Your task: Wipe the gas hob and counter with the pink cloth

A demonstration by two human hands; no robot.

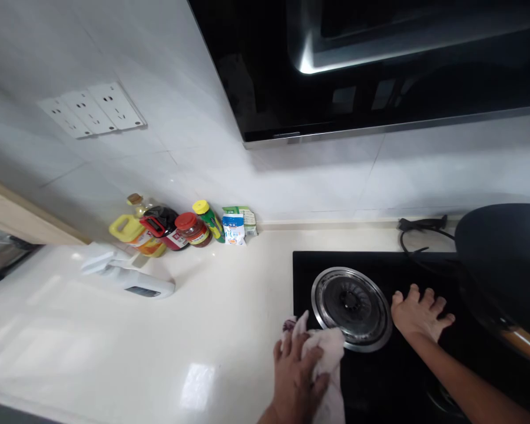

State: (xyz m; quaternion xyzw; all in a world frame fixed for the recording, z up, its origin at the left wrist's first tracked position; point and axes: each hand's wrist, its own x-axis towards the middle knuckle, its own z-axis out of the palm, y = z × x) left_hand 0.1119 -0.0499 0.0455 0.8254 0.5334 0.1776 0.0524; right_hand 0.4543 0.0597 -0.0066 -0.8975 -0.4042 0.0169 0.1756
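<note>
My left hand (295,374) grips a white cloth (330,353) with its fingers bent over it. The bunched cloth lies at the left edge of the black cooktop (366,394) and touches the near rim of the round burner (351,307), which has a shiny metal ring. Just right of that burner, my right hand (421,315) rests on the cooktop's black surface with its fingers spread and nothing in them. A dark wok (507,259) with a wooden handle (527,344) stands farther right.
A white spray bottle (135,281) lies on the white counter (229,330). Along the wall stand a yellow-handled jug (145,240), a red-lidded jar (194,231), a green shaker (211,221) and seasoning packets (234,229). The range hood (357,88) hangs overhead. A black pot support (424,227) lies behind the cooktop.
</note>
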